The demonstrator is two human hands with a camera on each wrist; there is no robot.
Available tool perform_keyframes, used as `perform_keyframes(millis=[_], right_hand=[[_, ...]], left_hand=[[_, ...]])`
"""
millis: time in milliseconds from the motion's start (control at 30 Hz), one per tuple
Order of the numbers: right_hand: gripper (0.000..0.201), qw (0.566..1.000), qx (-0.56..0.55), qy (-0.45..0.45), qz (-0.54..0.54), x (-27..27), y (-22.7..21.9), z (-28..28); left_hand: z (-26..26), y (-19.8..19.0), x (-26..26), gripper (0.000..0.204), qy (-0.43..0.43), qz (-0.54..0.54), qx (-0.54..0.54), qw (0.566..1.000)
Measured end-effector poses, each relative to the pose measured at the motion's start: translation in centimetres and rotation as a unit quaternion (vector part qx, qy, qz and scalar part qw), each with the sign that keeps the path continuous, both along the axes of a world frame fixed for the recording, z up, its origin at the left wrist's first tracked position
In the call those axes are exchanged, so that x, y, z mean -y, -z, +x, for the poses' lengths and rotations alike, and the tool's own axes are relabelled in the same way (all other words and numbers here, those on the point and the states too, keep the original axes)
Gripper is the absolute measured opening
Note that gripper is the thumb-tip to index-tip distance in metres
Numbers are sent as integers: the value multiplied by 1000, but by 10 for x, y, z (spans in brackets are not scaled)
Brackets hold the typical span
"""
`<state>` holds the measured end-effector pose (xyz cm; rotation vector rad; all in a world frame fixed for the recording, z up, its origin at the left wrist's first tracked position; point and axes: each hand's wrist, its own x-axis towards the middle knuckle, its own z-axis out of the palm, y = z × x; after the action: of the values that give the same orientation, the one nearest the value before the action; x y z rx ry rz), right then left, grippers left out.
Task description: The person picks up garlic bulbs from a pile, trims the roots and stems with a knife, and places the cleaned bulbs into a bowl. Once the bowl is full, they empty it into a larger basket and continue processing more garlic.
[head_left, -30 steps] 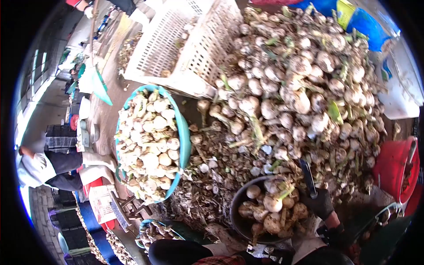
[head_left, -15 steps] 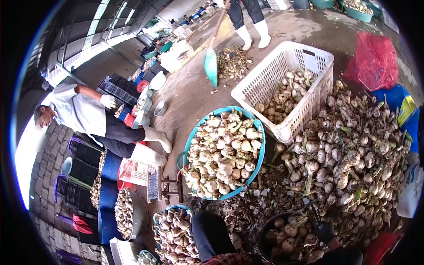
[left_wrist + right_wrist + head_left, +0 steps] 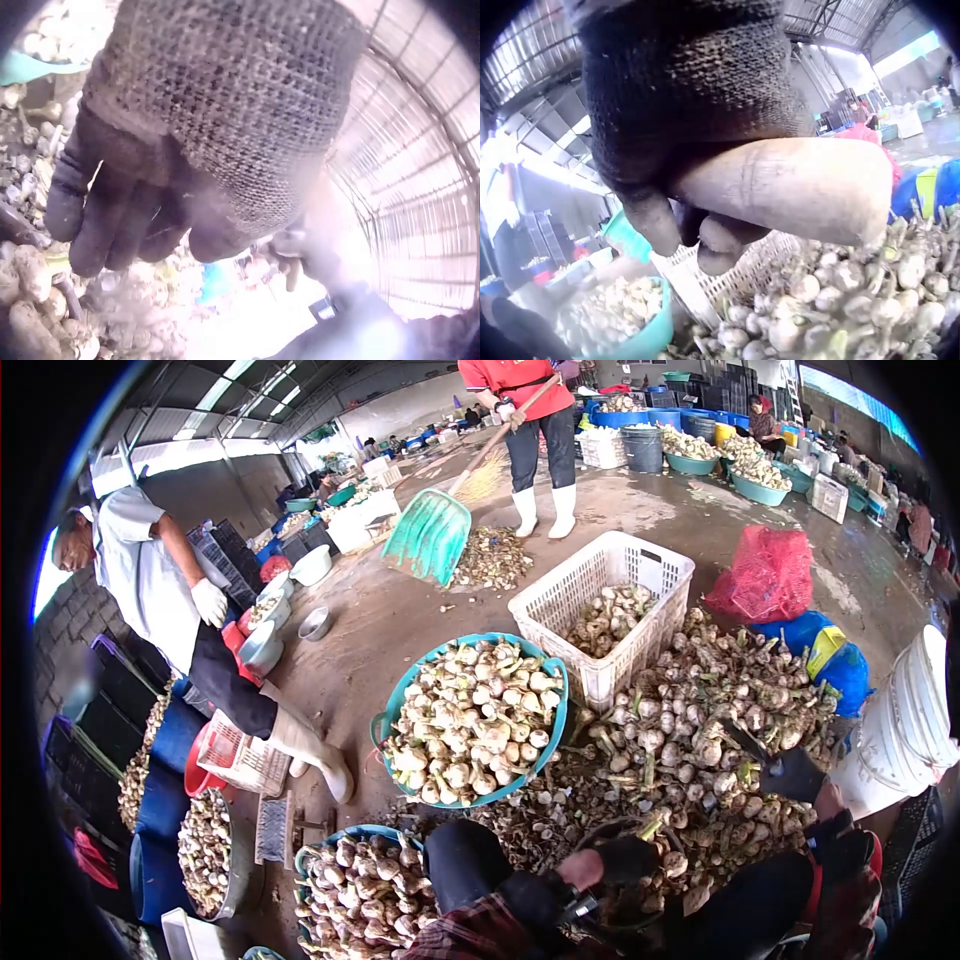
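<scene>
My left hand [image 3: 628, 858], in a dark knitted glove, is over a dark bowl [image 3: 602, 830] of garlic bulbs in front of my knees. In the left wrist view its fingers [image 3: 112, 217] hang loosely with nothing between them. My right hand [image 3: 792, 774], gloved as well, grips a tool with a thick wooden handle [image 3: 802, 184]. Its dark, flat blade [image 3: 742, 740] points up and left over the big heap of garlic [image 3: 700, 700]. Dirty bulbs with stems make up this heap, and peelings [image 3: 540, 815] lie at its near left.
A turquoise tub [image 3: 386, 732] full of trimmed garlic stands left of the heap, a white crate [image 3: 600, 685] behind it. White buckets [image 3: 905, 710] are at the right. One person holds a green shovel [image 3: 430, 538]; another person [image 3: 150, 580] stands at the left.
The head view has tilted up and shows more of the hall. My left hand has come into view over the bowl. My right hand, with the tool, has moved away from the bowl towards the heap.
</scene>
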<state>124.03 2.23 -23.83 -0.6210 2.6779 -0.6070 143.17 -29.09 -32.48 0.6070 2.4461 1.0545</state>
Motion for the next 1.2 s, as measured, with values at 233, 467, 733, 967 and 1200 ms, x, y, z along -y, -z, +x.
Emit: perform_keyframes(millis=[233,467,733,967,1200], right_hand=[[24,977,-117,11,-177,56,-48,-6],[34,990,-40,98,89,92,107,5],[51,974,100,203,16,48,261,101],[62,933,256,252,21,45,262,100],[90,893,249,374,-36,42,305,97]], left_hand=[[-62,31,67,24,-206,67,-91,972],[-25,105,102,24,-95,-458,-85,880],[64,200,73,42,-325,-257,174,893],[83,190,34,47,-463,-147,182,855],[71,163,51,39,-460,-96,76,880]])
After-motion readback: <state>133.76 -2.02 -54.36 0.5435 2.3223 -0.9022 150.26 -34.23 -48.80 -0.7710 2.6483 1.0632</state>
